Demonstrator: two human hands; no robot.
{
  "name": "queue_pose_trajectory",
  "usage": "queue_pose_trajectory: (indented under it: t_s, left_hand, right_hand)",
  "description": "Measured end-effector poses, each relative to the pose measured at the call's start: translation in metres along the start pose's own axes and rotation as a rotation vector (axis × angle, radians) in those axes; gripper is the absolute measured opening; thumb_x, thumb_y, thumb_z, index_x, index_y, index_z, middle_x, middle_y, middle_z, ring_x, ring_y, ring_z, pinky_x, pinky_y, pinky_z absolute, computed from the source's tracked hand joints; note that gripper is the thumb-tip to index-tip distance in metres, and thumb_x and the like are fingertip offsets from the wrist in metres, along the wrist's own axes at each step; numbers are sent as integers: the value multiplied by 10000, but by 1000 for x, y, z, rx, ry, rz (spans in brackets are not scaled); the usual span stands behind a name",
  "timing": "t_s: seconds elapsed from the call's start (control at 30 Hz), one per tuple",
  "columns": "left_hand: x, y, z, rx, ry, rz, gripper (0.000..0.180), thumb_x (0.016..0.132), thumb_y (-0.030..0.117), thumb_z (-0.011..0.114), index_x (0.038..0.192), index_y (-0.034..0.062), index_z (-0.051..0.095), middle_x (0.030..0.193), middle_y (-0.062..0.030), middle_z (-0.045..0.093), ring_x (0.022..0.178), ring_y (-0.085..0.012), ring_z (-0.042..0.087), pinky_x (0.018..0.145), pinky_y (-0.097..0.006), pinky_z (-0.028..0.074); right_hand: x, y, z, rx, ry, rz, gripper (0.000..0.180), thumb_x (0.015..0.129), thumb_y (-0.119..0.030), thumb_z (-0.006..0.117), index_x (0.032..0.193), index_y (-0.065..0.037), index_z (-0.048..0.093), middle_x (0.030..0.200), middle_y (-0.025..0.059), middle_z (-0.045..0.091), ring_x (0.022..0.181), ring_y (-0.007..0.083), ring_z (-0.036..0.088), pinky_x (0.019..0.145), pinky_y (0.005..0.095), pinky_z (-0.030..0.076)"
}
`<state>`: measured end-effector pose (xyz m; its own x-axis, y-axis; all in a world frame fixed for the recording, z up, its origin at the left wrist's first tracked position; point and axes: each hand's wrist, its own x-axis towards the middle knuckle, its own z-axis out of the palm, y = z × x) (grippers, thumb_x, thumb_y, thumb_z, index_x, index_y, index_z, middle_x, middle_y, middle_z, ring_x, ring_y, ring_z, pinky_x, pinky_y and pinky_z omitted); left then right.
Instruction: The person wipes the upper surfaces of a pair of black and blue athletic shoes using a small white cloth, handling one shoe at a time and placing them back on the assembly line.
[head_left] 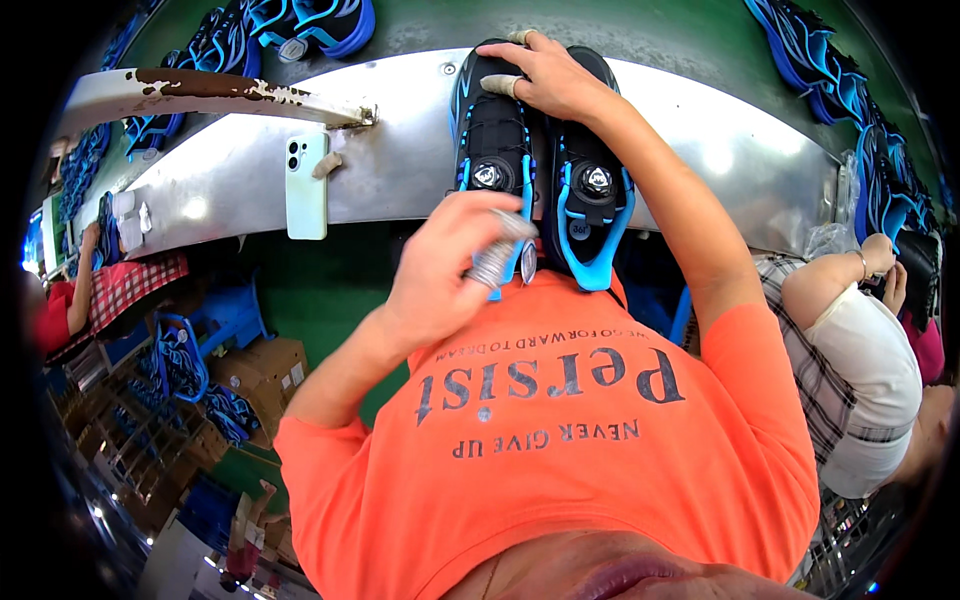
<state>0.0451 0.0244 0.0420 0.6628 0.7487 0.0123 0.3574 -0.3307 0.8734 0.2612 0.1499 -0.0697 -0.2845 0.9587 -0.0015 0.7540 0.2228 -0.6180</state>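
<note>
A pair of black sneakers with bright blue heel loops and round lacing dials lies side by side before me, toes away. My right hand (pixel 545 75) reaches across both toes and holds the toe of the left shoe (pixel 492 130); pale wraps cover some of its fingertips. Beside it is the right shoe (pixel 597 190), its heel loop against my orange shirt. My left hand (pixel 445 265), blurred by motion, is curled by the left shoe's heel. A silvery grey ribbed thing (pixel 492 262) shows at its fingers; its kind is unclear.
The shoes rest on a metal ledge (pixel 400 150) beside a green belt (pixel 650 35). Left of them lie a pale green phone (pixel 306 190) and a worn metal bar (pixel 220 95). More blue-black shoes (pixel 310 25) stand beyond. Another person (pixel 850 370) sits close at the right.
</note>
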Motion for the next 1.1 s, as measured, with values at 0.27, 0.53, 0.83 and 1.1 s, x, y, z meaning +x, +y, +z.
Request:
queue_pose_trajectory:
  t_s: [0.27, 0.53, 0.83, 1.1]
  left_hand:
    - [-17, -22, 19, -1312, 214, -767, 307, 983, 143, 478, 1206, -66, 461, 1240, -185, 519, 1099, -333, 604, 743, -357, 574]
    - [-6, -35, 63, -297, 357, -372, 246, 896, -32, 435, 1090, -10, 584, 862, -90, 668, 652, -111, 627, 564, -239, 499]
    - [-15, -30, 33, -1132, 289, -698, 222, 978, 89, 466, 1129, -51, 548, 1084, -236, 629, 826, -167, 611, 784, -284, 507]
    - [-14, -37, 38, -1265, 327, -649, 218, 978, 65, 449, 1142, -53, 530, 1073, -224, 630, 825, -167, 626, 772, -280, 519]
  right_hand:
    - [-4, -2, 4, -38, 28, -1, 478, 894, -419, 617, 1330, -238, 539, 1316, 227, 473, 1240, 406, 447, 1039, 437, 385]
    - [-1, 0, 11, -19, 50, -76, 425, 902, -378, 613, 1301, -239, 567, 1296, 201, 496, 1219, 392, 464, 1016, 418, 399]
    - [-44, -57, -53, 408, -407, -200, 288, 831, -145, 691, 1116, -182, 709, 898, 52, 510, 908, 234, 521, 789, 349, 444]
    - [-76, -78, -18, 151, -37, -267, 237, 772, -125, 706, 1009, -135, 705, 832, 81, 523, 794, 259, 582, 683, 350, 483]
